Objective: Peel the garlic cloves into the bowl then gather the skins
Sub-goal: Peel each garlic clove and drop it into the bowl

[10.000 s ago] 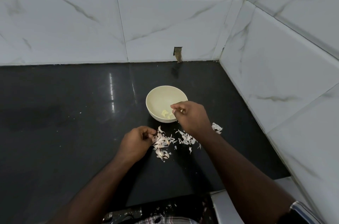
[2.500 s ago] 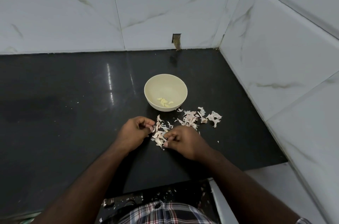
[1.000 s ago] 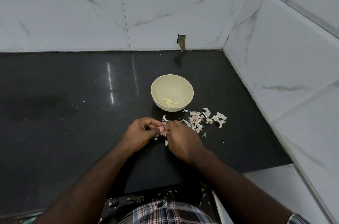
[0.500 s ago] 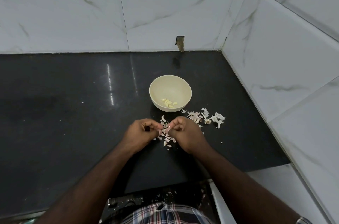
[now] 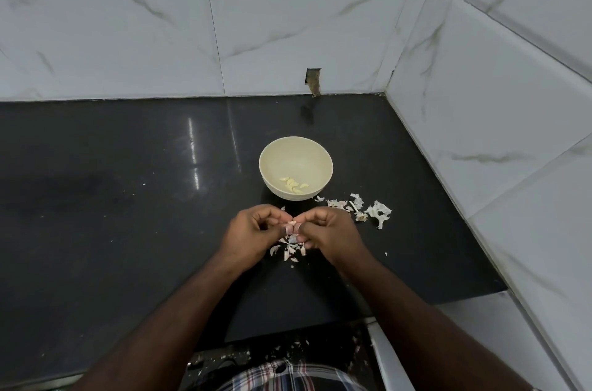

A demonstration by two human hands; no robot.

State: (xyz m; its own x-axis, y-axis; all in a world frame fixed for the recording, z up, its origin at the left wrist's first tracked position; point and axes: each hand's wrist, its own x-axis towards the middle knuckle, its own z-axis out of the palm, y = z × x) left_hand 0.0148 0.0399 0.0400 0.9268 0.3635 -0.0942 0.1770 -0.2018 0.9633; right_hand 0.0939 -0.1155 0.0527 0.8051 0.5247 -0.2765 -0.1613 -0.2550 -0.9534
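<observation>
A cream bowl (image 5: 272, 166) stands on the black counter with several peeled garlic cloves (image 5: 294, 185) in its bottom. Just in front of it, my left hand (image 5: 250, 235) and my right hand (image 5: 330, 235) meet fingertip to fingertip and both pinch one small garlic clove (image 5: 291, 225), its skin partly on. Loose papery skins (image 5: 290, 251) lie on the counter under my hands. A second scatter of skins (image 5: 362, 211) lies to the right of the bowl.
The black counter (image 5: 128, 198) ends at white marble-tiled walls behind and to the right. A small rough hole (image 5: 313, 81) shows in the back wall. Its front edge runs close to my body, with skin crumbs on the floor below.
My right hand left the bowl, came back to the skin pile and picked up a clove. Both hands now hold it raised slightly above the counter, closer together than before.
</observation>
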